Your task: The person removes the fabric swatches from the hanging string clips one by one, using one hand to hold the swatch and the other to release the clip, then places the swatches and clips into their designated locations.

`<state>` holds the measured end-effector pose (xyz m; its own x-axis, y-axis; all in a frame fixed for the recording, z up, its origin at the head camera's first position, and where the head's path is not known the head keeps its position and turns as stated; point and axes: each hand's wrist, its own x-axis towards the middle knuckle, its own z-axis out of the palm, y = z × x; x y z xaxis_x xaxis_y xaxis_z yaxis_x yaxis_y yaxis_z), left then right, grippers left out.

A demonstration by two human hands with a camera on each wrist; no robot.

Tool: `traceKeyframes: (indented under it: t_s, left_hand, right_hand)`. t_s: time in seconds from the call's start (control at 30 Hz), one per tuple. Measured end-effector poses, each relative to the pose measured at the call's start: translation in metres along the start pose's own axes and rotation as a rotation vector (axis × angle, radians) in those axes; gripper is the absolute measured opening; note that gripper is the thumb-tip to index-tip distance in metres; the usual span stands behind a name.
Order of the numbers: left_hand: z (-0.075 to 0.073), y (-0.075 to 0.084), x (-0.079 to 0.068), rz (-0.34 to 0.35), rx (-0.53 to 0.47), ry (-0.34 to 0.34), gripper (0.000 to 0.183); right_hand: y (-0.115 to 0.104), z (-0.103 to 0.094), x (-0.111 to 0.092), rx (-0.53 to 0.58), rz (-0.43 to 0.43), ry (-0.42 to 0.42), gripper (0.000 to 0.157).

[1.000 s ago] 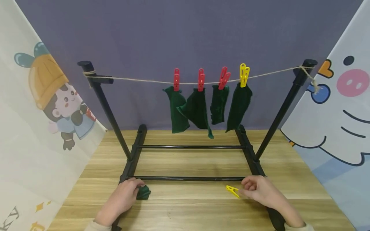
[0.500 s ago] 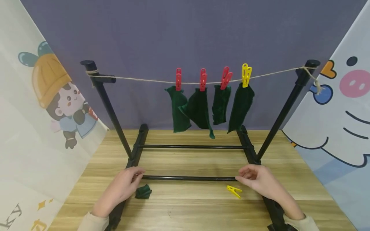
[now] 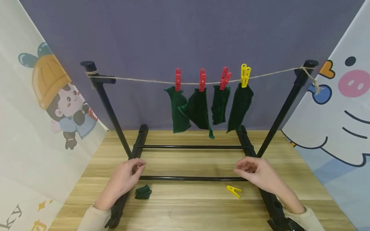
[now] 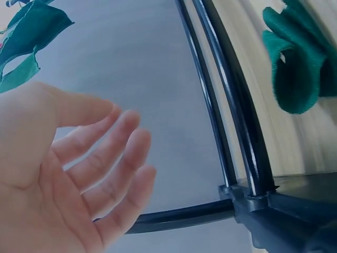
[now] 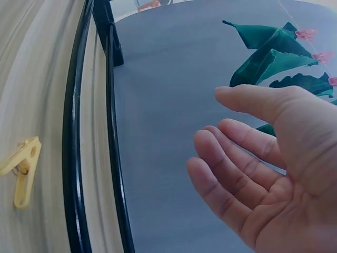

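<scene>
Spreading across the head view's lower half, the worktop (image 3: 185, 211) bears a black rack (image 3: 185, 178); a cord (image 3: 144, 80) spans it from upper left to upper right; the left hand (image 3: 124, 179), lower left, and the right hand (image 3: 257, 175), lower right, are free, fingers loosely bent; four green cloths (image 3: 199, 110) hang at upper centre; a crumpled green cloth (image 3: 143, 192) lies at lower left, below the left hand; three red pegs (image 3: 202, 81) and one yellow peg (image 3: 244, 81) clip the row; a loose yellow peg (image 3: 231, 190) lies at lower right.

Bare hand (image 5: 295, 179); yellow clothespin (image 5: 30, 163) apart
</scene>
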<state>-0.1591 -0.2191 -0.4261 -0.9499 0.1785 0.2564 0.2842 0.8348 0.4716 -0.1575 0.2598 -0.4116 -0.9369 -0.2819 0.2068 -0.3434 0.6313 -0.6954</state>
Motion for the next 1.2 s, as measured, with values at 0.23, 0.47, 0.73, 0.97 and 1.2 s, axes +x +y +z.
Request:
traceKeyframes:
  t_s: [0.23, 0.47, 0.73, 0.97, 1.2]
  left_hand:
    - [-0.003, 0.003, 0.004, 0.013, -0.006, 0.073, 0.015]
    - [-0.006, 0.008, 0.008, 0.022, -0.027, 0.113, 0.013]
    - [-0.007, 0.013, 0.012, 0.032, -0.02, 0.108, 0.012]
    - [-0.01, 0.019, 0.018, 0.04, -0.017, 0.101, 0.012]
    - [-0.014, 0.025, 0.025, 0.074, -0.079, 0.101, 0.012]
  right_hand:
    - [-0.01, -0.004, 0.004, -0.006, -0.03, 0.01, 0.014]
    - [-0.021, -0.009, 0.012, -0.042, -0.055, 0.024, 0.015]
    - [-0.033, -0.019, 0.015, -0.041, -0.05, 0.026, 0.015]
    - [-0.04, -0.029, 0.022, -0.047, -0.106, 0.057, 0.013]
    - [-0.053, -0.04, 0.029, -0.096, -0.145, 0.112, 0.012]
